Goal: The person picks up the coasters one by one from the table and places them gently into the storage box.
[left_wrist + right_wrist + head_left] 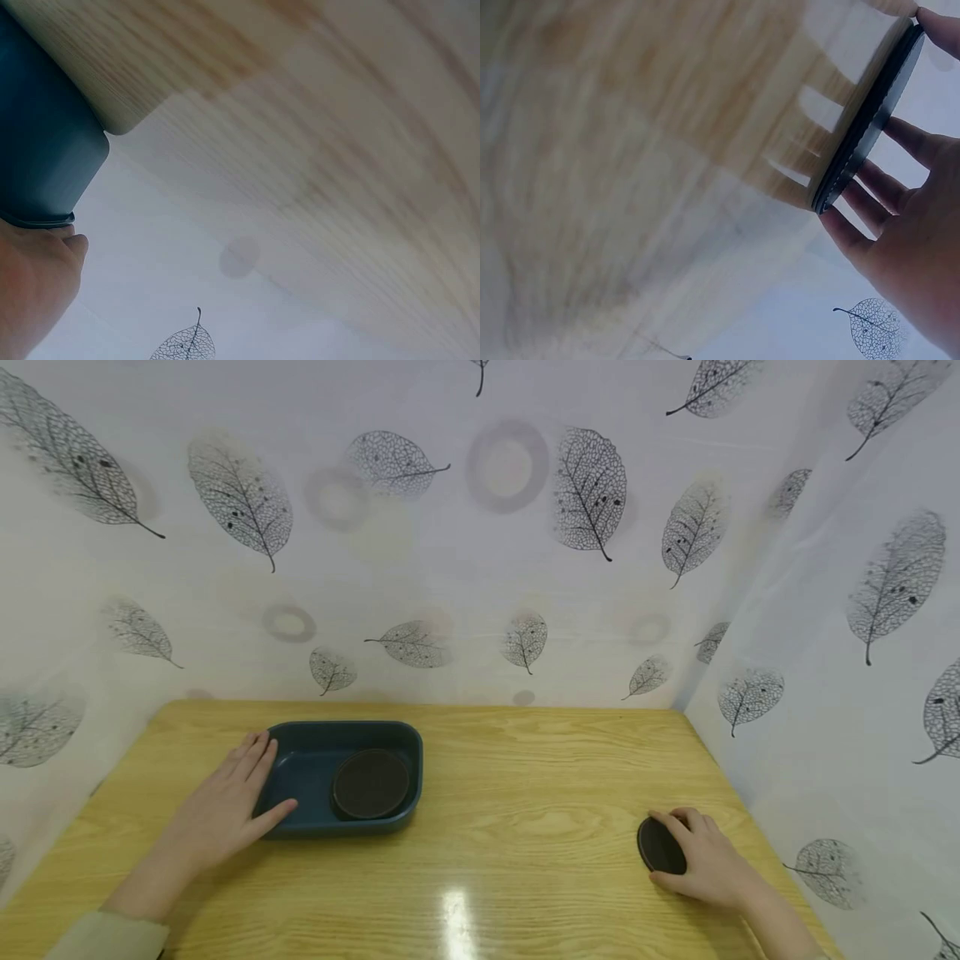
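A dark teal rectangular tray point(300, 768) stands on the wooden table point(525, 793) at the left, with one dark round disc point(371, 783) lying inside it. My left hand point(228, 802) lies flat with straight fingers against the tray's left rim; in the left wrist view the tray's wall point(41, 161) is next to that hand point(34, 289). At the right, my right hand point(697, 856) grips a second dark round disc point(660, 846) resting on the table. The right wrist view shows this disc point(866, 124) edge-on, held between thumb and fingers point(889, 191).
White sheets printed with grey leaves point(592, 489) close off the table at the back and the right side point(892, 577). Bare wood lies between the tray and the right hand. The table's right edge runs close to the right hand.
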`<state>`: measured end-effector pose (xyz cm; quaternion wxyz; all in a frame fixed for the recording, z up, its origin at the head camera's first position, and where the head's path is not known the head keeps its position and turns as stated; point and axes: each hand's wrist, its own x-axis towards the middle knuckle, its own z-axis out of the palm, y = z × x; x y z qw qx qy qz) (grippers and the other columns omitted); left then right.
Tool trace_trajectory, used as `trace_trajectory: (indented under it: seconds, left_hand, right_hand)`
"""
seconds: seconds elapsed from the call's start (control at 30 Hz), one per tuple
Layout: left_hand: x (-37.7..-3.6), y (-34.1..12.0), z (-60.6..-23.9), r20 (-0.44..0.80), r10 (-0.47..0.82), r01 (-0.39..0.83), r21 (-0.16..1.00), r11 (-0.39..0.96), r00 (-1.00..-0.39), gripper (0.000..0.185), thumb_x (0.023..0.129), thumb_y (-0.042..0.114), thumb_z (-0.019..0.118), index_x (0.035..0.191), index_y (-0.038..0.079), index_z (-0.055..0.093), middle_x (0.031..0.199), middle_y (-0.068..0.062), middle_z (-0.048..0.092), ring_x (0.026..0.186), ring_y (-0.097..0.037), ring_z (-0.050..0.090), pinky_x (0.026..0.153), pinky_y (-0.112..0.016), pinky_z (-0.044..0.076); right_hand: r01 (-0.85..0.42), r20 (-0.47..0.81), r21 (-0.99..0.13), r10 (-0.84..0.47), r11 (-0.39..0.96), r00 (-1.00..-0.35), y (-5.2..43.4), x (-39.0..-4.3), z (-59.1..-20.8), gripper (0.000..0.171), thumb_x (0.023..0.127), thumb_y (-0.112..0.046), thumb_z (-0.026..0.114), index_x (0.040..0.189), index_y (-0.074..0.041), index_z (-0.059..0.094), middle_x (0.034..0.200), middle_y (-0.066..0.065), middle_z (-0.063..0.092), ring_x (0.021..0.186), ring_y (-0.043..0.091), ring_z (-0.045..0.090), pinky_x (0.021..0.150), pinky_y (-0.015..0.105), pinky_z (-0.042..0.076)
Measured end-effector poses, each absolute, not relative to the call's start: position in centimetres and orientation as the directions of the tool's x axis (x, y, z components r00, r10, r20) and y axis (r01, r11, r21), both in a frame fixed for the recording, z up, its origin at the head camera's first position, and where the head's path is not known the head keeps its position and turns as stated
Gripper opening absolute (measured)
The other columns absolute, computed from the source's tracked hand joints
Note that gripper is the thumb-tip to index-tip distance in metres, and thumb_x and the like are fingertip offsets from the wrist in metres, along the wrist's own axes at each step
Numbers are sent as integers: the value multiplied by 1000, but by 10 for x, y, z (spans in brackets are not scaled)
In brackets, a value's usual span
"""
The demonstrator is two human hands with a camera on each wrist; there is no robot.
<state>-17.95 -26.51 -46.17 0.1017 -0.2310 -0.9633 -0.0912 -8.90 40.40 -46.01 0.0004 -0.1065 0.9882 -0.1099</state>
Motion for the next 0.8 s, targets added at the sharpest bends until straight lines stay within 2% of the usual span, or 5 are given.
trace_trajectory:
  seconds: [0.27, 0.63, 0.8]
  left_hand:
    - [-179, -265, -457, 190, 411, 440, 155, 884, -892, 100, 103, 57, 61, 163, -14, 23, 171, -36, 20, 164, -47, 11, 128, -24, -21]
    - [-179, -266, -462, 259, 424, 466, 126, 876, -868, 98, 101, 55, 64, 161, -15, 29, 169, -37, 26, 166, -42, 8, 123, -15, -23]
    - [-178, -266, -463, 267, 422, 465, 124, 876, -866, 99, 101, 55, 64, 161, -14, 28, 169, -37, 26, 166, -43, 10, 124, -15, -23]
  right_hand:
    - [-211, 26, -203, -210, 956, -977, 405, -89, -461, 88, 76, -51, 91, 148, -10, 60, 132, 20, 58, 114, 39, 59, 82, 57, 58]
    - [-222, 60, -182, -215, 958, -975, 403, -89, -464, 87, 73, -51, 92, 144, -11, 62, 129, 18, 58, 112, 36, 59, 83, 56, 57]
    - [-235, 83, -160, -224, 959, -971, 401, -91, -463, 86, 69, -51, 94, 140, -12, 65, 125, 17, 59, 110, 33, 59, 83, 58, 54]
